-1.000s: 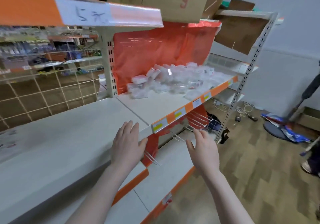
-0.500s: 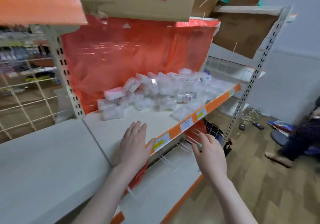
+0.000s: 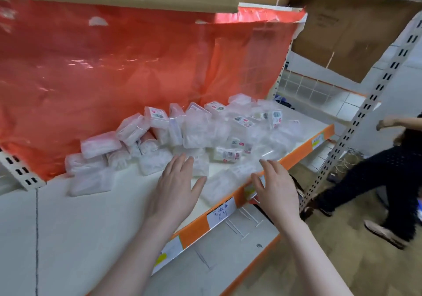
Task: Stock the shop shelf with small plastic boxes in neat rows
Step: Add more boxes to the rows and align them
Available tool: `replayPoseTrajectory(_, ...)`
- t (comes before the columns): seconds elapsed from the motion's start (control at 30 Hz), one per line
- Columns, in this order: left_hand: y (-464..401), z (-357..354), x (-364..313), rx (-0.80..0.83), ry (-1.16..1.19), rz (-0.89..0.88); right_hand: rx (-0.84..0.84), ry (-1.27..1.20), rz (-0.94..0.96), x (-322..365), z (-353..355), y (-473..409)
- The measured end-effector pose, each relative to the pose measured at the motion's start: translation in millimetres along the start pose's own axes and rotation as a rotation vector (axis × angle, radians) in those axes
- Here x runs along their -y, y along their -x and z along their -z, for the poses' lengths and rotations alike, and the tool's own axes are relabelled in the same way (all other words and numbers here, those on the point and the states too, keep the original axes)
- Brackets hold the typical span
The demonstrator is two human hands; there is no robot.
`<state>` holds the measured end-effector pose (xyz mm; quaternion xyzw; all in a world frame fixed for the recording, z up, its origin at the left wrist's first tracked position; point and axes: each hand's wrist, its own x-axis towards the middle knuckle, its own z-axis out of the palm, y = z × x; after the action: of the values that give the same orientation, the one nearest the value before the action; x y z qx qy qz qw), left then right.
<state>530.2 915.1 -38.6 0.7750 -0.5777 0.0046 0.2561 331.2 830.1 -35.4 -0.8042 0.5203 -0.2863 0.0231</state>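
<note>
We hold both grips wide and empty: the jumbled boxes (image 3: 196, 131) lie at 12 o'clock from the left hand (image 3: 175, 188), nearer than the right hand (image 3: 274, 186).

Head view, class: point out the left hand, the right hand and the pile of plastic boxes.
left hand (image 3: 174, 189): head view, back of the hand.
right hand (image 3: 276, 189): head view, back of the hand.
pile of plastic boxes (image 3: 196, 129): head view, clear front of a box mid-pile.

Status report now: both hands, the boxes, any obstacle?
Left hand open, right hand open, both empty, reaching toward pile. Small plastic boxes heaped loose on shelf, no rows yet. Nothing blocking; a person walking past at right.
</note>
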Motion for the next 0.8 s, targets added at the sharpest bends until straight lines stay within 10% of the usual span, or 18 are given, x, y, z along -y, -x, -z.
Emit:
replayPoseTrajectory(0.4,-18.4,-34.0,-38.5,-0.086,-0.108,0.35,0.139,-0.267,0.528,-32.6,-37.7,-98.3)
replayPoseTrajectory(0.8,-33.2,-26.3,-33.3,-0.036,-0.229,0.341,0.323,-0.163,0.585,-26.8,-67.8,-121.6)
